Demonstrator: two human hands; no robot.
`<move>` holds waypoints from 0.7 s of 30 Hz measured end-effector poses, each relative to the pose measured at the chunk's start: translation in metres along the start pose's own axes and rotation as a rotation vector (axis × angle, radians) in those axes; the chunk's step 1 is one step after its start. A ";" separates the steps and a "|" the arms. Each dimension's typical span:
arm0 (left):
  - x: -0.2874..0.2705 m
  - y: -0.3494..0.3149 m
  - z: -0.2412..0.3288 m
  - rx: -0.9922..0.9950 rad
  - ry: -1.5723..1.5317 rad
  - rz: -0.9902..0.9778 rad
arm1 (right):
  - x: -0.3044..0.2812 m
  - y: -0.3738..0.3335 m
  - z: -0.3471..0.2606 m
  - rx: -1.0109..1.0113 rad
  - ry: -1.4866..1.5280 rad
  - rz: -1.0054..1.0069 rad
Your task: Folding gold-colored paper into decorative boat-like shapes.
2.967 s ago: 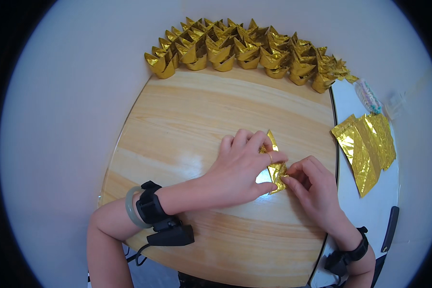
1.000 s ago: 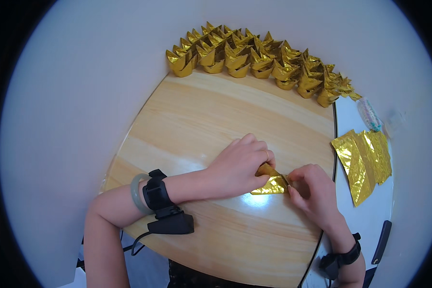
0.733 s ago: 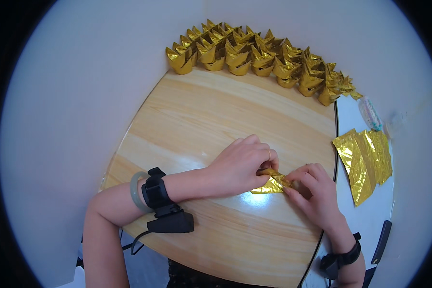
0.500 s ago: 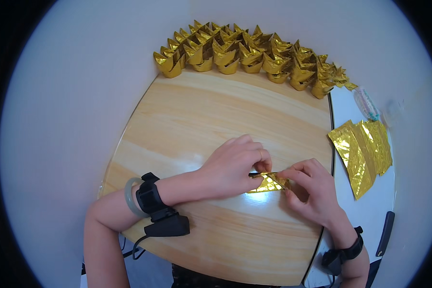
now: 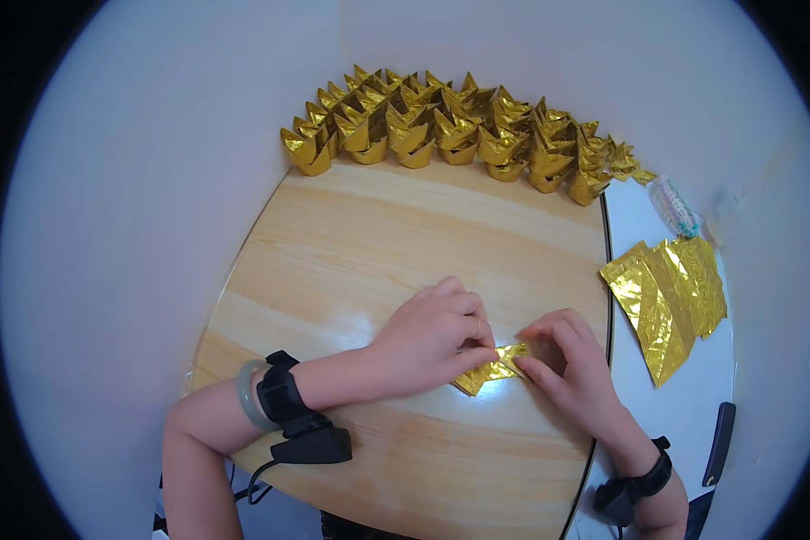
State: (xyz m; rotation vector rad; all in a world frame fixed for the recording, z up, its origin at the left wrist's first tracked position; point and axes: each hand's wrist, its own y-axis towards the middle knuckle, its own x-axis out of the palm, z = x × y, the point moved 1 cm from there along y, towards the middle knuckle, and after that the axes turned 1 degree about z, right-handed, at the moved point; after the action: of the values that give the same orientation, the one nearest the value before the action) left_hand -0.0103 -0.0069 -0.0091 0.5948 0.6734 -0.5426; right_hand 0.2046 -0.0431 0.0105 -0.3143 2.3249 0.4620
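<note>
A small folded piece of gold foil paper point(image 5: 506, 362) lies low over the wooden table top point(image 5: 333, 270), between my two hands. My left hand point(image 5: 443, 331) pinches its left part between thumb and fingertips, and one corner pokes out below that thumb. At the right end, the thumb and index finger of my right hand point(image 5: 569, 367) grip the paper's edge. The undersides of the fingers are hidden. On the white surface to the right lies a fanned stack of flat gold foil sheets point(image 5: 661, 301).
Rows of folded gold paper ingots point(image 5: 414, 135) stand stacked along the table's far edge. A clear plastic packet point(image 5: 673, 207) lies behind the sheets. A dark narrow bar-shaped object point(image 5: 719, 445) rests at the right edge. White walls close in the left and back.
The gold paper has turned between my hands, and a corner now sticks out at its lower left. My right hand has shifted its grip slightly. The whole view has tilted a little.
</note>
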 end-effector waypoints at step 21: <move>-0.006 0.012 0.005 -0.283 -1.121 -0.124 | -0.012 -0.005 -0.005 -0.378 0.123 0.097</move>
State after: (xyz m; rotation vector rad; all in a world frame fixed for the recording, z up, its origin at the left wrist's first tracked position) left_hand -0.0044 0.0004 0.0020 -0.0707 -0.2848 -0.7711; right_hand 0.2112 -0.0486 0.0214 -0.4202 2.3702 0.9585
